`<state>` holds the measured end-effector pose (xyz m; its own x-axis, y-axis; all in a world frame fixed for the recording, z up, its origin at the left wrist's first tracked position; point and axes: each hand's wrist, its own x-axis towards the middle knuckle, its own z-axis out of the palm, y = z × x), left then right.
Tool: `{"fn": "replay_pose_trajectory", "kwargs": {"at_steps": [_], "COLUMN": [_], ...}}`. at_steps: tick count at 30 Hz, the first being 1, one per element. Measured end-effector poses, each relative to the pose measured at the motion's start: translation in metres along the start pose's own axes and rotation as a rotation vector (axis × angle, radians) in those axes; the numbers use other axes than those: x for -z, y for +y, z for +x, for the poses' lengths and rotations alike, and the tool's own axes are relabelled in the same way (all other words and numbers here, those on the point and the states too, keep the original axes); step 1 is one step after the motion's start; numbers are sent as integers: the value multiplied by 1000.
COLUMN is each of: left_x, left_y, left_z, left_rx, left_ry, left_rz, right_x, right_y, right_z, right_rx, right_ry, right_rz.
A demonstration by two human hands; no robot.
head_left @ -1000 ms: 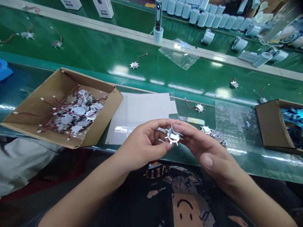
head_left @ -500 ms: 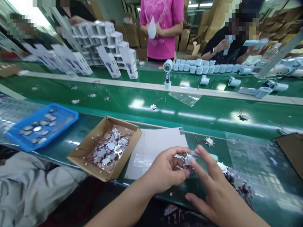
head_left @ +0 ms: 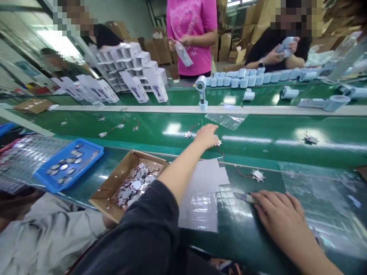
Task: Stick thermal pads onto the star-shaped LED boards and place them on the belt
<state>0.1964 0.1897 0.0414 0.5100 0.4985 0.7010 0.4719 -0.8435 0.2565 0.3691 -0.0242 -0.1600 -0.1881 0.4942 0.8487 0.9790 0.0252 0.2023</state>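
My left hand [head_left: 205, 136] reaches over the green conveyor belt, fingers bent down. At its fingertips is a small white part with spiky metal tabs [head_left: 218, 143], its red wire trailing toward me; the grip is partly hidden. On the near bench, my right hand [head_left: 282, 210] has thumb and forefinger on the end of a thin flat strip-like tool [head_left: 243, 196], perhaps a blade. Just above that hand lies another spiky part with a wire [head_left: 258, 175]. A similar part [head_left: 188, 134] rests on the belt left of my left hand.
A cardboard box [head_left: 104, 206] of wired parts and a blue tray [head_left: 51, 185] of round metal discs stand left. White sheets [head_left: 205, 177] lie mid-bench. Beyond the belt are a small light-blue fan [head_left: 201, 91], white boxes [head_left: 139, 89] and co-workers, one in a pink shirt [head_left: 197, 38].
My left hand has moved from the bench out to the belt with the spiky part. My right hand has come away from it, down onto the bench, and taken hold of the flat tool.
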Motion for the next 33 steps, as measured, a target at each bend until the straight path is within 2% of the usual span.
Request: {"fn": "replay_pose_trajectory", "kwargs": {"at_steps": [2, 3, 4, 5, 6, 7, 9, 11, 13, 15, 18, 21, 25, 27, 28, 30, 31, 33], "left_x": [5, 6, 5, 2, -4, -12, -37, -63, -83, -89, -70, -29, 26, 45, 52, 63, 67, 71], "left_y": [21, 33, 43, 52, 59, 65, 76, 86, 95, 100, 98, 81, 47, 28, 19, 4, -1, -6], "left_z": [-14, -24, -34, -44, -54, -62, -73, -73, -64, -52, -46, -68, -136, -176, -197, -234, -251, -279], "left_rx": [-17, -49, -123, -202, -271, -321, -413, -459, -476, -484, -444, -356, -63, 111, 205, 347, 402, 431], "left_ry": [43, 54, 11, -105, -251, -341, -434, -463, -488, -492, -430, -264, -15, 127, 155, 119, 75, -32], "left_rz": [-3, -14, 26, 55, 93, 152, 253, 329, 399, 442, 320, -53, -702, -933, -1018, -1064, -990, -667], "right_x": [20, 30, 38, 44, 47, 49, 49, 48, 50, 55, 65, 69, 64, 61, 59, 57, 57, 54], "right_y": [0, 1, 2, 3, 6, 8, 12, 15, 19, 22, 24, 19, 5, -2, -4, -11, -16, -28], "right_z": [1, 3, 4, 5, 6, 5, 1, -3, -6, -8, -10, -12, -17, -20, -20, -16, -12, 0], "right_rx": [-103, -137, -144, -156, -193, -261, -486, -746, -919, -1016, -1044, -921, -737, -659, -608, -481, -414, -269], "right_ry": [-43, -25, 2, 41, 114, 194, 385, 493, 470, 335, 118, -54, -183, -214, -234, -283, -307, -340], "right_rz": [117, 194, 280, 377, 488, 611, 921, 1311, 1675, 1891, 1999, 2011, 1929, 1781, 1683, 1482, 1380, 1180]}}
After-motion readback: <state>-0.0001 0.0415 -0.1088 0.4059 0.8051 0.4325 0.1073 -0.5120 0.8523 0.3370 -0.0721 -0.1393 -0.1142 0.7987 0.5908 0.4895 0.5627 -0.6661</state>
